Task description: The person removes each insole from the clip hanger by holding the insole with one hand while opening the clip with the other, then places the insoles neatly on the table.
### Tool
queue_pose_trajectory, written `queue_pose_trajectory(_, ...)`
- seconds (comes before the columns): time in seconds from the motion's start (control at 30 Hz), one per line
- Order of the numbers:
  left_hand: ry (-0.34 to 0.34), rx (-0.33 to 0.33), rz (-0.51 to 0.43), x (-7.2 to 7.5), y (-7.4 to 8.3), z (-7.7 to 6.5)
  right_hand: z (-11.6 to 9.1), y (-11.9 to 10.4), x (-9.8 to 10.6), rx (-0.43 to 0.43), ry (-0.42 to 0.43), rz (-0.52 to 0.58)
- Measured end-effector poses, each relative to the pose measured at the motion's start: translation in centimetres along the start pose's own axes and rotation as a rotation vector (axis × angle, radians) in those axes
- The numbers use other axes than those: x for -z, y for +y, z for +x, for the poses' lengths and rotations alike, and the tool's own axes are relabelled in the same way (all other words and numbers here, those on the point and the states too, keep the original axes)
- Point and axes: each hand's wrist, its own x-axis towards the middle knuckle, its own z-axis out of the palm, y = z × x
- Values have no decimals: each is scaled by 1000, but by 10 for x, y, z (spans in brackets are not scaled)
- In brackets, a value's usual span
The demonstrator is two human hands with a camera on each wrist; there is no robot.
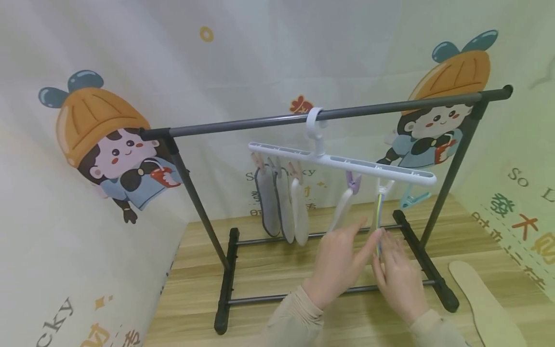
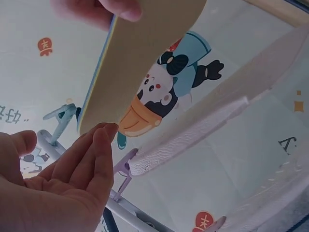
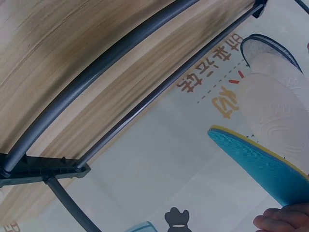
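Observation:
A thin insole (image 1: 380, 209) hangs edge-on from a white clip (image 1: 384, 185) under the white hanger (image 1: 347, 164). One face is beige in the left wrist view; the other shows teal in the right wrist view. My right hand (image 1: 401, 279) pinches this insole lower down, thumb on the beige face. My left hand (image 1: 340, 258) is just left of it, fingers extended; in the left wrist view its fingertips overlap the clipped end. Left of that, a purple clip (image 1: 353, 183) holds a white insole (image 1: 341, 209). A blue clip (image 1: 412, 197) hangs at the hanger's right end.
The hanger hooks over the dark bar (image 1: 243, 125) of a rack standing on a wooden table (image 1: 191, 284). Several clipped insoles, including a grey one (image 1: 268, 202), hang at the left. A loose beige insole (image 1: 485, 299) lies right of the rack. Printed cloth (image 1: 243, 62) backs everything.

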Motion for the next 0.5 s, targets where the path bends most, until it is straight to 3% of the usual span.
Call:
queue_pose_trajectory(0.3,-15,7,-6,-1,0,24,0,-5,2,9,2,23)
queue_pose_trajectory(0.5,0,-6,67,-1,5,34,-2,-5,3,6,11,18)
